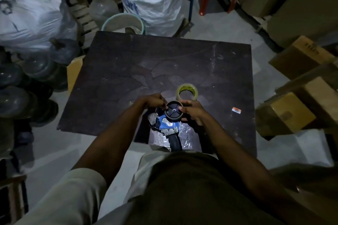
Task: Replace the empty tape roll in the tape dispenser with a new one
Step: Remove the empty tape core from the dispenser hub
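**Currently: Old Core at the Hub, New Roll Not Yet Fitted**

You work at a dark board table [182, 64]. The blue tape dispenser [167, 126] lies near its front edge, handle toward you. Your left hand [152, 101] and right hand [193, 110] flank the black hub [173, 111], fingers curled and pinched against its rim from both sides. The dim light does not show whether a brown, empty core is on the hub, or whether it has begun to slide off.

The new clear tape roll [187, 92] lies flat on the table just beyond your right hand, untouched. Judged from this, removal is in hand; fitting the new roll and threading its tape remain.
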Available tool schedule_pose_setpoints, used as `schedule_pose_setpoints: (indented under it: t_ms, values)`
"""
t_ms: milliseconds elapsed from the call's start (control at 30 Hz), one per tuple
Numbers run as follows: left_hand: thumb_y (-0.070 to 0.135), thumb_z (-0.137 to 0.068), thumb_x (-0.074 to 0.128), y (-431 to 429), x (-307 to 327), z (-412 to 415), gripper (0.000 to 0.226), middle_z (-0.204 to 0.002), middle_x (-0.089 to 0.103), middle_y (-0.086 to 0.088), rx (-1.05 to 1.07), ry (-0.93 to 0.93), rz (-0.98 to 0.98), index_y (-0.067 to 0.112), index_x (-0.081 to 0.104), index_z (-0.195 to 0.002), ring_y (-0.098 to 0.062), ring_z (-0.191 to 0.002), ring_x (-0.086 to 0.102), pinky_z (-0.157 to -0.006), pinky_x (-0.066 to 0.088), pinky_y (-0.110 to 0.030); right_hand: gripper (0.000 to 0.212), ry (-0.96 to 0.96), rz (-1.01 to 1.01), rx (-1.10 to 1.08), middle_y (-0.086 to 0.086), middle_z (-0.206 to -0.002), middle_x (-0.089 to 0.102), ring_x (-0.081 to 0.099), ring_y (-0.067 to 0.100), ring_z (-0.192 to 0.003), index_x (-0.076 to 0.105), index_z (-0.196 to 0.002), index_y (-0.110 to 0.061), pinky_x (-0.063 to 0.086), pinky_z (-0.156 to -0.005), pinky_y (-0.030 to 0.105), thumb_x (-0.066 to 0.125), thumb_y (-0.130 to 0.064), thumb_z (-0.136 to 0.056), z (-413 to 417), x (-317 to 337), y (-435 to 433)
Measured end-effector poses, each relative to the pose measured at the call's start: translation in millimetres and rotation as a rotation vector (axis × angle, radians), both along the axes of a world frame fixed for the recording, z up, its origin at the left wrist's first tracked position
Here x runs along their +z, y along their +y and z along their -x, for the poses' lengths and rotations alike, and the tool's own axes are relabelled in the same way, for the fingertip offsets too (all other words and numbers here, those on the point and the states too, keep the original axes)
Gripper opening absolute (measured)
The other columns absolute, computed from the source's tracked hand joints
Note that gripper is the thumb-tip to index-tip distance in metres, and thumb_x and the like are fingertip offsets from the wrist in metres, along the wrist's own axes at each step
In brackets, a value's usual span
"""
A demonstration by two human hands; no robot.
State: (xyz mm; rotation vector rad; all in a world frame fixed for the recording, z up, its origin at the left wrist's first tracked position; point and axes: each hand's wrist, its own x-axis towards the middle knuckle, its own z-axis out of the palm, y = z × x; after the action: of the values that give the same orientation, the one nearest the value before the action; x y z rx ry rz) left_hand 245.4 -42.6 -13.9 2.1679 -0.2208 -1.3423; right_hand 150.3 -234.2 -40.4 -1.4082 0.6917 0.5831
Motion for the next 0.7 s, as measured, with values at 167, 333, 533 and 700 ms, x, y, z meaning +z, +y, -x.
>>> schedule_pose_setpoints:
  t_ms: [167,333,533,700]
  values:
    - [0.004,-0.095,0.062,15,0,-8,0.023,-0.074,0.065,-0.005,0.079,0.046,0.089,-0.007,0.068,-0.115,0.001,-0.039,0.053,-0.038,0.039,-0.013,0.039,-0.016,-0.007,-0.088,0.015,-0.124,0.069,0.069,0.032,-0.11,0.064,-0.132,-0.014,0.063,-0.083,0.048,0.063,0.001,-0.096,2,-2,9]
    - [0.001,-0.096,0.059,24,4,-14,0.023,-0.071,0.059,-0.005,0.113,0.043,0.159,-0.004,0.066,-0.118,0.001,-0.037,0.05,-0.036,0.036,-0.012,0.036,-0.057,0.023,-0.167,0.016,-0.128,0.066,0.068,0.038,-0.114,0.061,-0.131,-0.007,0.063,-0.078,0.048,0.06,0.004,-0.097,-7,7,36]
    - [0.013,-0.093,0.064,46,7,-29,0.021,-0.08,0.068,-0.008,0.263,0.081,0.204,-0.004,0.071,-0.104,-0.018,-0.062,0.065,-0.049,0.05,-0.026,0.035,-0.059,-0.028,-0.179,0.011,-0.119,0.069,0.07,0.025,-0.103,0.065,-0.126,-0.009,0.065,-0.074,0.042,0.069,-0.001,-0.092,-21,13,44]
    - [0.006,-0.084,0.074,57,0,-28,0.006,-0.066,0.07,-0.004,0.376,0.026,0.237,0.004,0.073,-0.078,-0.02,-0.06,0.06,-0.052,0.049,-0.027,0.033,-0.067,-0.016,-0.215,0.013,-0.114,0.075,0.073,0.028,-0.106,0.071,-0.119,-0.006,0.065,-0.075,0.045,0.077,-0.006,-0.086,-24,6,46]
